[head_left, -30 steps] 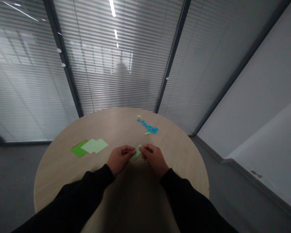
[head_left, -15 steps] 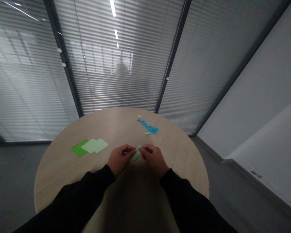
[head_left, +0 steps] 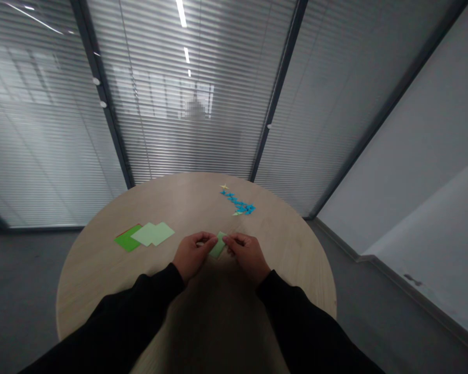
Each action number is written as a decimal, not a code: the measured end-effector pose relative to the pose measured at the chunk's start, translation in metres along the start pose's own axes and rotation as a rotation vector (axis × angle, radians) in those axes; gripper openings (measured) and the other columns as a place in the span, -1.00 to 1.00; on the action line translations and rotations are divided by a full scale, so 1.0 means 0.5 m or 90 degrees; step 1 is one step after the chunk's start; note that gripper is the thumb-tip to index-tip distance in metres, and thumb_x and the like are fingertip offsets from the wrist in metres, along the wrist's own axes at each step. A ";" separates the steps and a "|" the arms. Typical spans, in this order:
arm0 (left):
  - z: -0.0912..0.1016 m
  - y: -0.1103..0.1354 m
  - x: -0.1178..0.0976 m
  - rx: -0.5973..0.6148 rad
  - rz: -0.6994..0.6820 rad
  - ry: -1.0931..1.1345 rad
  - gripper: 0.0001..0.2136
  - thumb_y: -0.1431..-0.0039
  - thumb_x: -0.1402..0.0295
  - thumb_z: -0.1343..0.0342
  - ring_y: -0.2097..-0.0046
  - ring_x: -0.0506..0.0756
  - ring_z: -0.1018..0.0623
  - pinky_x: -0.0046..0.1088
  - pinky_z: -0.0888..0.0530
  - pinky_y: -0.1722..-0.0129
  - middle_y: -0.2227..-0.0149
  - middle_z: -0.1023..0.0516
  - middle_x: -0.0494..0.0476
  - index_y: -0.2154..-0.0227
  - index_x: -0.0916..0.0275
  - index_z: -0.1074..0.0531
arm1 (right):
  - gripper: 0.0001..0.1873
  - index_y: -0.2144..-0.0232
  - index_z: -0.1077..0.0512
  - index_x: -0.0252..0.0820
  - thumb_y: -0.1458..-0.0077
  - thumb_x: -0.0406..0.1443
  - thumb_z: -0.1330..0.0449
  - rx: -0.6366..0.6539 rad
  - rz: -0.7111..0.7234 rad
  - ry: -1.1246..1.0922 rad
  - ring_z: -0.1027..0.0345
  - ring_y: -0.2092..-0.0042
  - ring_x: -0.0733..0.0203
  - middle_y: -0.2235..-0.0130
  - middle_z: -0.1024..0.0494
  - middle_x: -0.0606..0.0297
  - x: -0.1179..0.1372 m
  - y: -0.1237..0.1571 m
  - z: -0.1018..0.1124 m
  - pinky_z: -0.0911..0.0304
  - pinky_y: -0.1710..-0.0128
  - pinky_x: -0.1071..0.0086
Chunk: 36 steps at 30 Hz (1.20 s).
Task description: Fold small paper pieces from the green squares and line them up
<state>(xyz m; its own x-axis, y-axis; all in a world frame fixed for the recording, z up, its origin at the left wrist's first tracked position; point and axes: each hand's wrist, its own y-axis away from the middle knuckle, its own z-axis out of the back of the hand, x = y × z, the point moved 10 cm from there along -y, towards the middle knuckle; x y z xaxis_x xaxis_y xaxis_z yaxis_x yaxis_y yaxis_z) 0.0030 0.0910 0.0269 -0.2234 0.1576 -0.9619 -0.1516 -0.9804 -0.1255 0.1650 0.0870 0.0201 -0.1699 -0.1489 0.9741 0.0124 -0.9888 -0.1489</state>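
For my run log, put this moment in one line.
left hand: pinching pale green rectangular paper; right hand: pinching same paper; blue pointed paper shapes: beyond hands

- Your bench [head_left: 187,202] has a round top in pale wood grain.
- To your left on it, a bright green paper sheet [head_left: 127,241] lies flat, with a thin red edge [head_left: 129,229] showing along its far side.
- Two pale green paper sheets [head_left: 141,235] overlap each other there, the left one covering a corner of the bright green sheet.
- Ahead of you, right of centre, small blue folded-paper pieces [head_left: 242,207] trail diagonally, bunched at the nearer end.
- A yellow pointed paper piece [head_left: 224,186] lies beyond their far end; a pale green pointed piece [head_left: 237,213] sits just beside the bunch.
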 end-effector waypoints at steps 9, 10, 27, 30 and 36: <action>0.008 -0.008 0.015 -0.031 -0.002 0.079 -0.66 -0.05 0.07 -0.24 0.36 0.12 -0.53 -0.36 -0.43 0.31 0.37 -0.63 0.19 0.34 0.29 -0.60 | -0.63 0.53 -0.50 -0.23 -0.07 -0.03 -0.27 0.021 0.023 0.021 -0.22 0.50 0.32 0.55 -0.40 0.35 0.011 0.001 -0.011 -0.14 0.50 0.45; 0.008 -0.008 0.017 -0.031 0.000 0.088 -0.66 -0.05 0.07 -0.24 0.35 0.12 -0.53 -0.36 -0.44 0.30 0.36 -0.63 0.19 0.34 0.30 -0.60 | -0.63 0.54 -0.50 -0.23 -0.07 -0.04 -0.28 0.015 0.026 0.026 -0.22 0.50 0.31 0.56 -0.40 0.35 0.013 0.000 -0.009 -0.14 0.50 0.45; -0.001 0.005 0.031 -0.072 0.088 0.324 -0.63 0.11 0.09 -0.39 0.48 -0.03 -0.40 -0.51 -0.31 0.45 0.47 -0.55 0.05 0.36 0.31 -0.58 | -0.69 0.33 -0.60 -0.22 -0.13 -0.09 -0.24 0.076 0.064 0.059 -0.29 0.44 0.28 0.46 -0.51 0.31 0.026 0.013 -0.043 -0.18 0.43 0.43; -0.004 0.006 0.029 -0.067 0.091 0.333 -0.63 0.11 0.09 -0.38 0.47 -0.03 -0.40 -0.51 -0.31 0.44 0.47 -0.56 0.05 0.36 0.30 -0.57 | -0.64 0.48 -0.56 -0.24 -0.17 -0.09 -0.21 0.059 0.062 0.076 -0.29 0.46 0.29 0.51 -0.49 0.31 0.021 0.011 -0.040 -0.18 0.42 0.42; 0.002 0.006 0.027 -0.090 0.076 0.337 -0.64 0.12 0.09 -0.38 0.46 -0.02 -0.42 -0.49 -0.36 0.41 0.47 -0.55 0.04 0.39 0.29 -0.56 | -0.61 0.35 -0.62 -0.25 -0.19 -0.06 -0.18 0.100 0.030 0.065 -0.37 0.42 0.26 0.42 -0.59 0.22 0.009 0.012 -0.054 -0.24 0.40 0.41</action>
<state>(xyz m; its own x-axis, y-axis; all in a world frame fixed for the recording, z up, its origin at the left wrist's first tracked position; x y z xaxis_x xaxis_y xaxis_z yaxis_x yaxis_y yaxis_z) -0.0016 0.0901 0.0140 0.2878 -0.0009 -0.9577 -0.0162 -0.9999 -0.0039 0.1378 0.0808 0.0189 -0.2646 -0.2007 0.9432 0.1746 -0.9719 -0.1578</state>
